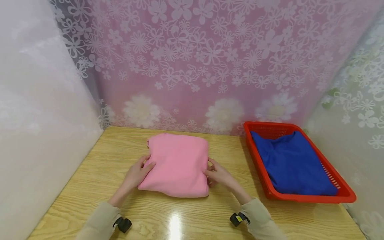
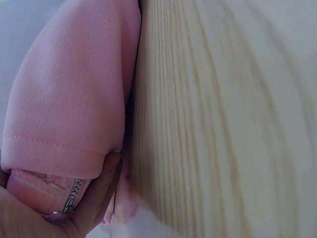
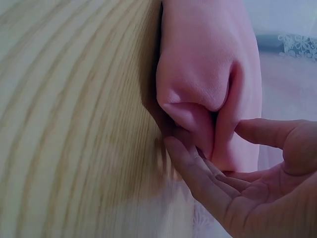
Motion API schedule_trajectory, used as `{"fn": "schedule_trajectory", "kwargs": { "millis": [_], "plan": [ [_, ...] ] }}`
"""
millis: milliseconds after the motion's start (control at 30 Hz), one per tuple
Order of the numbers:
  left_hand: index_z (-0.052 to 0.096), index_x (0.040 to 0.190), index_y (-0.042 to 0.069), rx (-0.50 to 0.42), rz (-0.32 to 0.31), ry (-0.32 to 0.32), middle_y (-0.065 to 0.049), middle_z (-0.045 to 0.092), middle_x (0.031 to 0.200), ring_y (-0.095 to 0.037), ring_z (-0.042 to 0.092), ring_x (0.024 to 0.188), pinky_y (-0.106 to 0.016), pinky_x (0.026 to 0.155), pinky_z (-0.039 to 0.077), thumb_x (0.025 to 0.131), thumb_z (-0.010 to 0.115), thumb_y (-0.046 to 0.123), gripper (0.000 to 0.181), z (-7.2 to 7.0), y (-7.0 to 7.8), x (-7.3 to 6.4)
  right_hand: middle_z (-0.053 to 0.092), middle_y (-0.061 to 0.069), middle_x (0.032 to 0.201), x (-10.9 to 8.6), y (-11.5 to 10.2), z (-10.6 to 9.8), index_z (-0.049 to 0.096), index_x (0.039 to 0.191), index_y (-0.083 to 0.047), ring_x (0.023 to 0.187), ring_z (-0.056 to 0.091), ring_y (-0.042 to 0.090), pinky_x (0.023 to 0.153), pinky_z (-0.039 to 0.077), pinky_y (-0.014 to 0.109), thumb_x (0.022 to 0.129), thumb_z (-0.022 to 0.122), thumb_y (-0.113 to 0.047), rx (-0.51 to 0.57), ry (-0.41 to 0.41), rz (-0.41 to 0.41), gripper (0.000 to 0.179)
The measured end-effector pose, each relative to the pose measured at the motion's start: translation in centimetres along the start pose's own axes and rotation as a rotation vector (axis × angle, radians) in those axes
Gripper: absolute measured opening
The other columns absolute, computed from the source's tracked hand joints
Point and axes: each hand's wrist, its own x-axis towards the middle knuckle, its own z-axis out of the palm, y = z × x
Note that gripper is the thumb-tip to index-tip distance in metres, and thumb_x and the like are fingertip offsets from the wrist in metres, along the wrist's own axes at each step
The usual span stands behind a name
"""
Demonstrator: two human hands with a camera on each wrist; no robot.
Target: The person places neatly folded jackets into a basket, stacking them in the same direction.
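Note:
A folded pink garment [image 1: 177, 163] lies as a thick square on the wooden table. The left hand [image 1: 138, 174] grips its left edge, thumb on top and fingers at the side. On the opposite edge, the right hand [image 1: 221, 176] holds the fabric between its thumb above and fingers low down. In the left wrist view, a metal zipper [image 2: 75, 192] and a stitched hem show between the left fingers. The right wrist view reveals the layered folds of the pink garment [image 3: 198, 74], with the fingertips low against them, near the tabletop.
To the right stands a red plastic basket [image 1: 258, 156] with perforated sides, holding a folded blue cloth item [image 1: 295, 163]. Behind the wooden table [image 1: 120, 143] hangs a pink flower-patterned curtain [image 1: 192, 66]. Pale sheets bound the left and right sides.

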Motion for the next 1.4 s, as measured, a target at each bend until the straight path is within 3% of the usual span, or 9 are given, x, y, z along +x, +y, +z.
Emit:
{"fn": "schedule_trajectory", "kwargs": {
  "millis": [300,633,733,833,967,1167,1300,1400],
  "plan": [
    [0.051,0.146,0.004,0.002,0.047,0.016,-0.023,0.067,0.121,-0.031,0.068,0.096,-0.043,0.077,0.055,0.103,0.059,0.036,0.054,2.2,1.6,-0.3,0.054,0.034,0.126,-2.1,0.5,-2.2,0.013,0.157,0.009,0.080,0.067,0.024,0.074,0.060,0.049,0.105,0.056,-0.014,0.004,-0.030,0.007,0.072],
    [0.050,0.146,0.003,0.008,0.079,0.000,-0.025,0.066,0.123,-0.034,0.069,0.102,-0.045,0.077,0.056,0.103,0.059,0.036,0.055,3.5,2.5,-0.6,0.055,0.034,0.127,-3.3,1.3,-3.7,0.013,0.157,0.011,0.081,0.066,0.021,0.073,0.060,0.044,0.105,0.056,-0.015,-0.005,-0.019,0.027,0.072],
    [0.046,0.149,0.004,0.008,0.077,-0.060,-0.027,0.062,0.130,-0.037,0.067,0.108,-0.047,0.081,0.056,0.104,0.057,0.038,0.058,3.2,2.5,-0.4,0.056,0.031,0.124,-3.4,1.6,-4.1,0.014,0.157,0.010,0.083,0.066,0.022,0.073,0.060,0.043,0.105,0.057,-0.017,-0.011,-0.020,0.023,0.073],
    [0.037,0.156,0.007,-0.031,0.068,-0.176,-0.028,0.058,0.134,-0.036,0.065,0.111,-0.045,0.084,0.055,0.104,0.056,0.038,0.063,2.2,2.2,-0.2,0.057,0.029,0.122,-3.6,1.9,-4.5,0.013,0.159,0.006,0.086,0.068,0.026,0.073,0.060,0.044,0.105,0.058,-0.019,-0.012,-0.018,0.009,0.074],
    [0.025,0.160,0.007,-0.144,0.046,-0.300,-0.031,0.050,0.139,-0.037,0.063,0.114,-0.045,0.086,0.056,0.106,0.055,0.034,0.067,0.5,1.8,0.3,0.055,0.031,0.125,-3.9,2.4,-5.1,0.012,0.162,-0.003,0.095,0.069,0.034,0.076,0.059,0.045,0.106,0.057,-0.021,0.001,0.010,-0.014,0.074],
    [0.015,0.162,0.007,-0.325,-0.012,-0.340,-0.035,0.042,0.147,-0.045,0.057,0.126,-0.049,0.096,0.054,0.111,0.040,0.034,0.062,-0.7,1.1,1.5,0.049,0.036,0.136,-4.3,3.1,-5.8,0.010,0.164,-0.012,0.106,0.066,0.040,0.083,0.058,0.046,0.106,0.055,-0.023,0.038,0.024,-0.054,0.074],
    [0.011,0.164,0.018,-0.439,-0.071,-0.411,-0.034,0.037,0.153,-0.045,0.046,0.138,-0.051,0.106,0.047,0.113,0.031,0.035,0.058,-0.6,0.5,2.2,0.045,0.038,0.143,-4.3,3.5,-5.8,0.008,0.165,-0.016,0.113,0.065,0.037,0.090,0.057,0.050,0.107,0.054,-0.023,0.078,-0.035,-0.078,0.074],
    [0.008,0.165,0.027,-0.505,-0.105,-0.456,-0.034,0.036,0.154,-0.044,0.046,0.138,-0.049,0.107,0.046,0.113,0.031,0.036,0.058,-0.3,0.2,2.6,0.040,0.037,0.149,-4.1,3.7,-5.4,0.007,0.165,-0.019,0.119,0.062,0.032,0.096,0.054,0.051,0.107,0.054,-0.023,0.128,-0.096,-0.079,0.075]
  ]
}}
